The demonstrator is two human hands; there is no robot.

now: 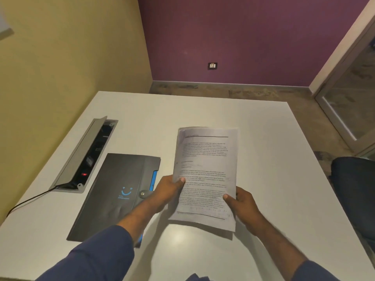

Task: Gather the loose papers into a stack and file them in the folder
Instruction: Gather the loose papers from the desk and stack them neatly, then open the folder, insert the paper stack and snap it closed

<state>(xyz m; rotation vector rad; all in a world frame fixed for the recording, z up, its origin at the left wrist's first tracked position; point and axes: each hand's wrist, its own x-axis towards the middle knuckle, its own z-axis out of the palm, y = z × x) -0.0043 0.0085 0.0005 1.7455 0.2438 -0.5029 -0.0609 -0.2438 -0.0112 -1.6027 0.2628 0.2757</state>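
Two hands, left hand (169,188) and right hand (242,201), fingers closed on a stack of printed papers (205,171), raised above white table (263,138), edges roughly squared, closed black folder (113,191) alongside

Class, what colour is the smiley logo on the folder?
Blue, on the dark grey folder; head view.

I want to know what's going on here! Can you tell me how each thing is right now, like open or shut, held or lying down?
Papers: gathered in a stack, held up off the table by both hands.
Folder: shut, snap strap closed, lying flat on the table.
Left hand: gripping the stack's left edge.
Right hand: gripping the stack's right edge.
Socket box: lid open, a red light on inside.
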